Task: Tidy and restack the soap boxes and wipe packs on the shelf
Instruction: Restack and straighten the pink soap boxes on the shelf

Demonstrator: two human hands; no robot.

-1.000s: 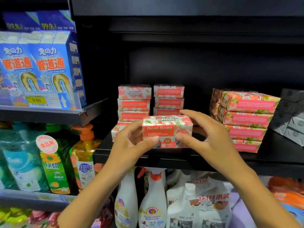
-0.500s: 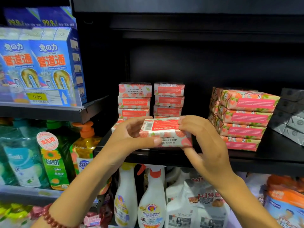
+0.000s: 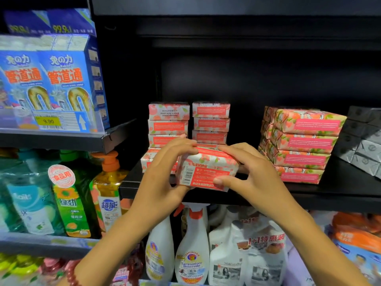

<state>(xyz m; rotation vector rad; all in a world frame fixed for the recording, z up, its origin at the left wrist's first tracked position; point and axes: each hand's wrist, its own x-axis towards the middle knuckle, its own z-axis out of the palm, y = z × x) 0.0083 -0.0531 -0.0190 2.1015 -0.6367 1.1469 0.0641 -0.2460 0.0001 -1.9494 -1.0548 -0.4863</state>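
Both hands grip one pink-and-white goat soap box (image 3: 206,172) at the front edge of the black shelf (image 3: 309,195). Its barcode face points toward me, upside down. My left hand (image 3: 165,172) clasps its left end and my right hand (image 3: 251,174) its right end, thumb on the front face. Behind it stand two stacks of the same soap boxes, the left stack (image 3: 168,124) and the right stack (image 3: 210,122). One more soap box (image 3: 148,162) lies at the left, partly hidden by my left hand. A stack of larger pink packs (image 3: 301,145) sits to the right.
Grey-black boxes (image 3: 365,141) fill the shelf's far right. Blue drain-cleaner boxes (image 3: 61,83) stand on a higher shelf to the left, with a 9.90 price tag (image 3: 48,121). Dish-soap bottles (image 3: 72,203) and white spray bottles (image 3: 191,250) stand on the shelves below.
The soap box has been rolled in my hands: the "Goat Soap" front face has turned away and the barcode face now points at me. Both hands kept their grip.
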